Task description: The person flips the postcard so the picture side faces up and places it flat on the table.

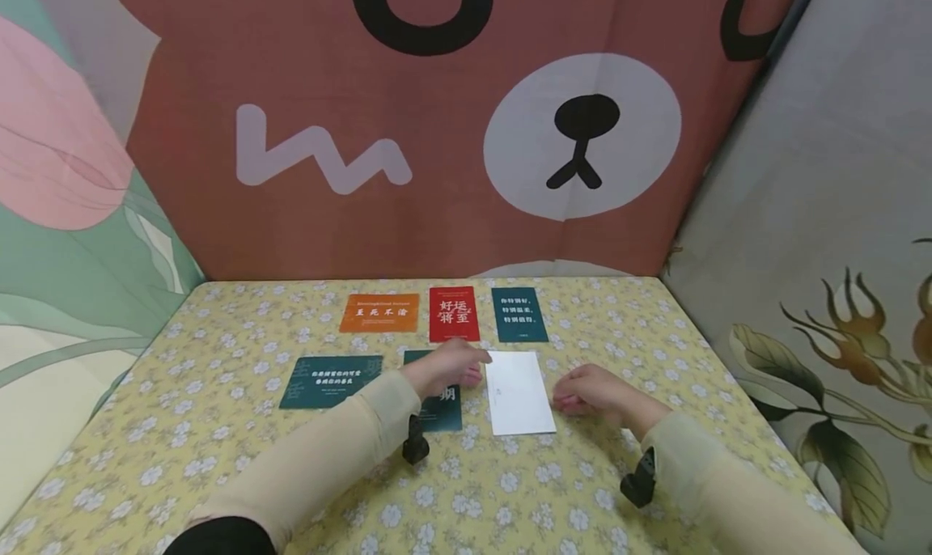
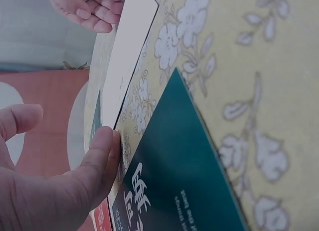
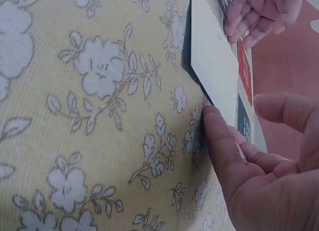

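Observation:
A white card, blank but for a small faint mark, lies on the flowered tablecloth between the two hands. My left hand reaches over a dark green card with white lettering, partly hiding it. In the left wrist view, its fingertips are right at the edge of the white card, with the thumb held apart. On the other side, my right hand has its fingertips against the near right edge of the white card. The right thumb is raised, away from the card.
Farther back lie an orange card, a red card and a dark teal card in a row. Another green card is left of the left hand. A bear-print cloth hangs behind the table.

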Demonstrator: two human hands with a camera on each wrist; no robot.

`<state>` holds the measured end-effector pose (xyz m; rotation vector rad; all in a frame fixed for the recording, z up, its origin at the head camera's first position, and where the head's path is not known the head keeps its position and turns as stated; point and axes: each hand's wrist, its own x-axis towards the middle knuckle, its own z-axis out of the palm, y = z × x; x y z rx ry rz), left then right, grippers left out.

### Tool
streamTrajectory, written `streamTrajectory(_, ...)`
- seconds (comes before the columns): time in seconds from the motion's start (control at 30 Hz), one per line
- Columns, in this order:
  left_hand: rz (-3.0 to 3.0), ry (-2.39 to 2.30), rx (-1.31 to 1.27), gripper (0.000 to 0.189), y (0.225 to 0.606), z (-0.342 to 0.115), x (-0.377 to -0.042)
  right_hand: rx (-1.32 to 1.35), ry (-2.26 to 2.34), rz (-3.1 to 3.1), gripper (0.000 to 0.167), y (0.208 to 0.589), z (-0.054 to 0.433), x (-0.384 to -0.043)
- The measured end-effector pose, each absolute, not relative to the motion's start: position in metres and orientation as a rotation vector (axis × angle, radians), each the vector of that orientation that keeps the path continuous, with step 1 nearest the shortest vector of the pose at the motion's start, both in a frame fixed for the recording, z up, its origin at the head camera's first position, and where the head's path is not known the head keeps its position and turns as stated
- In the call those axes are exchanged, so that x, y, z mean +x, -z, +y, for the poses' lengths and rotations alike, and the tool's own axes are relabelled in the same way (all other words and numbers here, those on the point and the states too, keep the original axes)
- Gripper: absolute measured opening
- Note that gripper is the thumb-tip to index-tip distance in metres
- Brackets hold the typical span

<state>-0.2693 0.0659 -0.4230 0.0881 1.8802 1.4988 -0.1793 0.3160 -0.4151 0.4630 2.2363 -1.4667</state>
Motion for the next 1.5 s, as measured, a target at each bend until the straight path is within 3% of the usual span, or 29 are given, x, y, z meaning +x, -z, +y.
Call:
streamTrajectory(0.67,1.727,-1.648,-0.015,0.041,0.433,0.069,-0.266,0.485,1.549,2.224,0.021,0.429,0.306,-0.179)
streamTrajectory(1.0,1.765,-1.61,0.029,0.034,0.432,0.072,-0.262,0.578,1.544,2.329,0.012,0.435,0.296,-0.178)
streamTrajectory(1.33,1.742,-1.699,0.056,0.057,0.42,0.074,-0.251,0.55,1.666,2.241,0.023,0.424,0.299,-0.175)
streamTrajectory(1.5,1.731,-1.713,-0.028,0.057,0.422,0.075,-0.252,0.545,1.701,2.173,0.027,0.426,0.303,-0.177)
